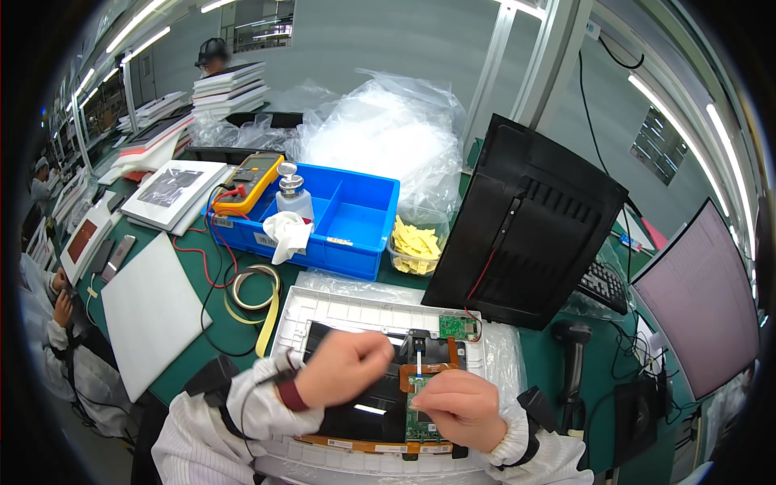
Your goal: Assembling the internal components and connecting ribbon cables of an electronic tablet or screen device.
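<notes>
An opened flat electronic device with a white frame (295, 311) lies in front of me. Inside it are a black panel (368, 420), a green circuit board (416, 428) and an orange flex cable (404, 378). A short white ribbon cable (419, 364) runs down toward the board. My left hand (347, 368) is over the black panel, its fingers curled closed; anything inside them is hidden. At the board's edge my right hand (465, 408) is closed in a pinch, and what its fingertips grip cannot be made out. A black back cover (517, 226) stands tilted behind, joined by a red wire.
A blue divided bin (360, 222) holds a dispenser bottle (293, 194) and a yellow multimeter (252, 179). Nearby are a tub of yellow pieces (416, 242), tape rolls (257, 288), a white foam sheet (149, 315), a handheld scanner (572, 356) and a monitor (699, 299). People work at left.
</notes>
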Motion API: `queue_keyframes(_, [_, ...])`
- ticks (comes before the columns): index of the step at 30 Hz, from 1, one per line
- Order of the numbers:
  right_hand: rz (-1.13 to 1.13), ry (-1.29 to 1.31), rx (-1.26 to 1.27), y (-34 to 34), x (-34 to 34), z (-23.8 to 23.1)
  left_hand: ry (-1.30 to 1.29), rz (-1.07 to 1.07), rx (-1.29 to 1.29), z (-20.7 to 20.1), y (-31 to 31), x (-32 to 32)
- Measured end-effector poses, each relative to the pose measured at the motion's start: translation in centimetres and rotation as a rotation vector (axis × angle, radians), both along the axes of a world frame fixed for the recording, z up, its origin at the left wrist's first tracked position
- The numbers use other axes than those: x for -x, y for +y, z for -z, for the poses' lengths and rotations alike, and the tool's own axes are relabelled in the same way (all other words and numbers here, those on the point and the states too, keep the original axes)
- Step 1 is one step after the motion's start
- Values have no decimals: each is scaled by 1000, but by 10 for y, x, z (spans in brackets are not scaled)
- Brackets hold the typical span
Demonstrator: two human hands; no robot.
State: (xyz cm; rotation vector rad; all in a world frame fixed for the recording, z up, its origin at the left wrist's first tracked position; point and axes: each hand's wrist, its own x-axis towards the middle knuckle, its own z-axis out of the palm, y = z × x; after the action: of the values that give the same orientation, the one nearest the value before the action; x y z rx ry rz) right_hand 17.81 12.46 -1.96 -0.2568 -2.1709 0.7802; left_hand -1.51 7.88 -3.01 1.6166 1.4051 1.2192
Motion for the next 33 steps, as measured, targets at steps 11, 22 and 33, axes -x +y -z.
queue_keyframes(11, [-89, -16, 885, 2, -5, -6, 212, 98, -167, -30, -12, 7])
queue_keyframes(22, [-165, -81, 933, 3, -4, 1, -181, 410, 138, 0, -11, -4])
queue_keyframes(33, [-147, -74, 899, 2, -3, -1, -295, 426, 223, 2, -11, -5])
